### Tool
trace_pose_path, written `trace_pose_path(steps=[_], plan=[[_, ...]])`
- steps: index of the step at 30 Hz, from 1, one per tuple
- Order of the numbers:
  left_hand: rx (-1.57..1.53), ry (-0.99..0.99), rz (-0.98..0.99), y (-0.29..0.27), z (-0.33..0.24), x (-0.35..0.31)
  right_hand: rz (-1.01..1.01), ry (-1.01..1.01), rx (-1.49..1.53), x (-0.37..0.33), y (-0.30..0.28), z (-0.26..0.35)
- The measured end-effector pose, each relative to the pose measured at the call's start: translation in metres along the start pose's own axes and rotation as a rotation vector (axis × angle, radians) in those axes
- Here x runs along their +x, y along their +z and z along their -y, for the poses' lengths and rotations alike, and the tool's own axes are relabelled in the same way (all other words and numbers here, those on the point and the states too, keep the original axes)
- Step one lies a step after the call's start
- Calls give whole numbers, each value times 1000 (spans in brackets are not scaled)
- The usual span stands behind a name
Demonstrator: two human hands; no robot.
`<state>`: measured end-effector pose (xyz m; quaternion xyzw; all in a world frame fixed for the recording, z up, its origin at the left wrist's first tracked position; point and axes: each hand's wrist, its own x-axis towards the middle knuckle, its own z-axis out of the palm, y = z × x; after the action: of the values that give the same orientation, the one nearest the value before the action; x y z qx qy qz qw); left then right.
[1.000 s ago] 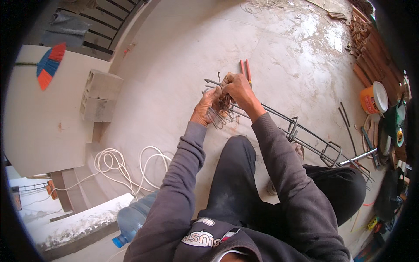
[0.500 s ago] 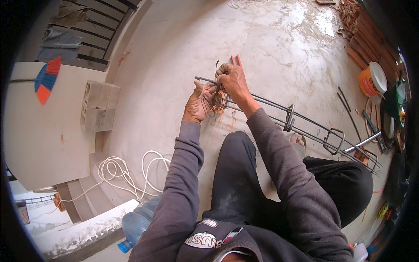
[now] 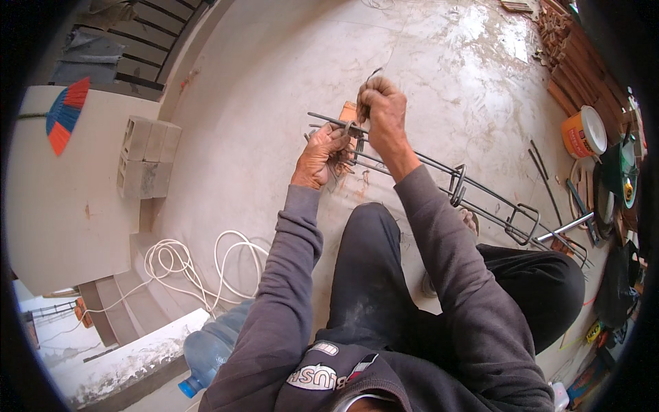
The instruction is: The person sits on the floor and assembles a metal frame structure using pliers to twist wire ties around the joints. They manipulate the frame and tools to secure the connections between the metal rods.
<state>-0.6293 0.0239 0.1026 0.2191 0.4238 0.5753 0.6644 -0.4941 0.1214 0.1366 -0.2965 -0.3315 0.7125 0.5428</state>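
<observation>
A long, narrow rebar cage (image 3: 429, 163) with stirrups runs from my hands toward the right. My left hand (image 3: 318, 156) is closed at its left end, fingers pinching where a bar and a stirrup meet. Thin tie wires (image 3: 336, 166) hang beneath that palm. Just right of it and above the bars, my right hand (image 3: 386, 113) is closed, with a thin dark wire (image 3: 375, 71) curving out past its fingers. An orange brick (image 3: 349, 110) shows behind the bars between my hands.
Right: an orange bucket with white lid (image 3: 583, 132), loose dark rods (image 3: 546, 172), a metal pipe (image 3: 565, 226) and stacked roof tiles (image 3: 580, 69). Left: concrete blocks (image 3: 147, 158), a coiled white cable (image 3: 171, 257), a blue water jug (image 3: 206, 353) and a broom head (image 3: 67, 117).
My right hand has risen and moved right, away from the left one. My left fingers have closed at the bars. The red handles seen beyond my right hand no longer show.
</observation>
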Motion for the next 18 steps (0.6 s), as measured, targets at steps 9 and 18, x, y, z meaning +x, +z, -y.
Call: trace_pose_path(steps=[9, 18], plan=[[-114, -51, 32, -10, -4, 2, 164, 222, -382, -4, 1, 2], [60, -103, 138, -21, -15, -1, 136, -78, -1080, -14, 4, -31]])
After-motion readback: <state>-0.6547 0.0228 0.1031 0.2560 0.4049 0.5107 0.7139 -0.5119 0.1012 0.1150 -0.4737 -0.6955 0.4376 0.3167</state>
